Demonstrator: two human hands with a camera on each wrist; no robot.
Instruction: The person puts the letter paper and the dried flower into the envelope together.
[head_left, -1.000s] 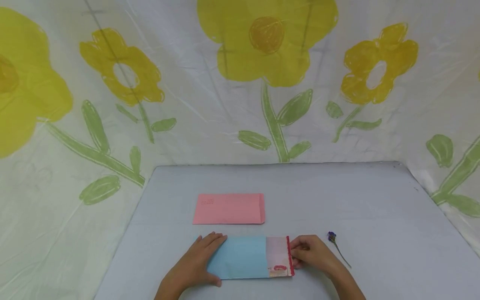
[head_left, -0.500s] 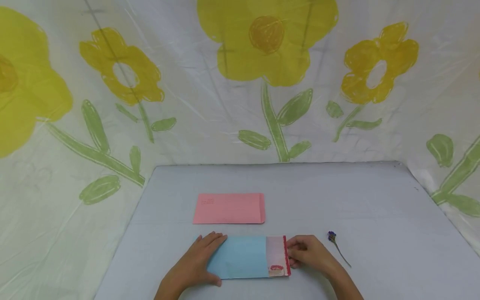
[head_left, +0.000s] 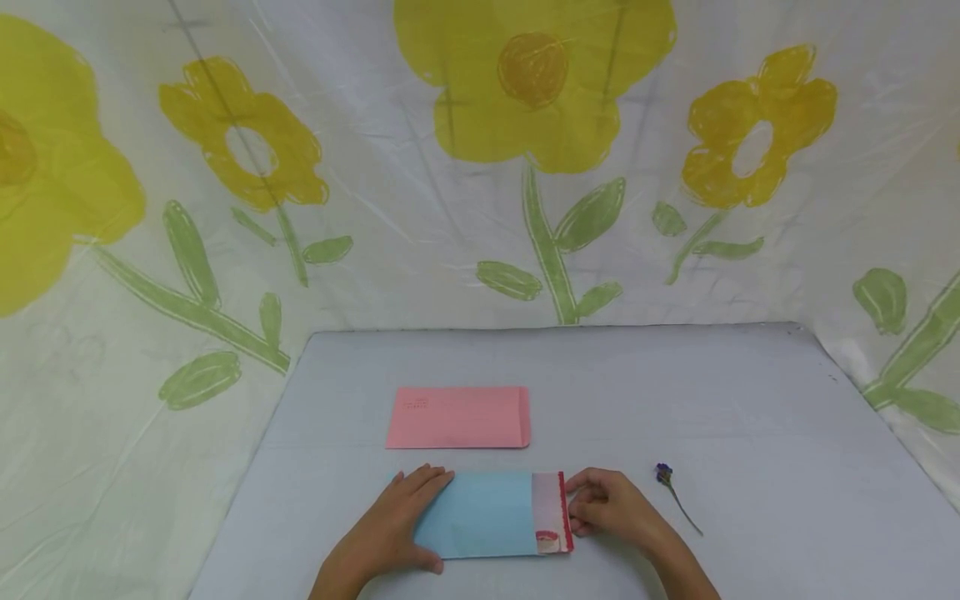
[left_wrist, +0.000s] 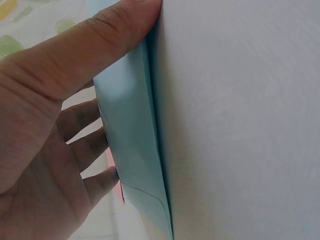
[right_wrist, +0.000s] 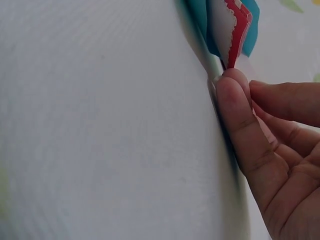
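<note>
A light blue envelope (head_left: 476,512) lies on the table in the head view. A card (head_left: 549,508) with a red scalloped edge and a red print sticks out of its right end. My left hand (head_left: 393,521) rests across the envelope's left part, thumb at the near edge and fingers stretched to the far edge. My right hand (head_left: 611,508) is at the card's outer edge. In the right wrist view its thumb (right_wrist: 237,107) and a finger meet at the card's corner and pinch it. The part of the card inside the envelope is hidden.
A pink envelope (head_left: 457,417) lies flat behind the blue one. To the right of my right hand lies a small purple flower (head_left: 664,473) on a thin stem. A white curtain (head_left: 450,250) painted with yellow flowers hangs behind the grey-white table (head_left: 750,400).
The card has slid left, deeper into the blue envelope, and my right hand has moved left with it. My left hand and the envelope have stayed in place.
</note>
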